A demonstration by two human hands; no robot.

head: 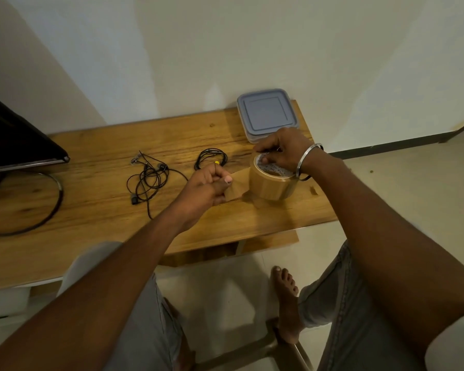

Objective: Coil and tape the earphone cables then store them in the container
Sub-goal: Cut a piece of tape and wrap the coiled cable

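Observation:
A roll of brown packing tape (269, 183) stands on the wooden table (97, 210). My right hand (284, 148) grips the roll from above, thumb inside its core. My left hand (206, 187) pinches the tape's free end (237, 187), which is stretched a short way out from the roll. A coiled black earphone cable (210, 159) lies just behind my left hand. A second, tangled black earphone cable (150, 183) lies further left. The closed container with a grey-blue lid (265, 112) sits at the table's back right corner, behind my right hand.
A dark monitor (14, 140) with its round wire stand (38, 202) occupies the table's left side. The white wall runs directly behind the table. The table's right edge lies just beyond the tape roll. My legs, a bare foot and a chair are below.

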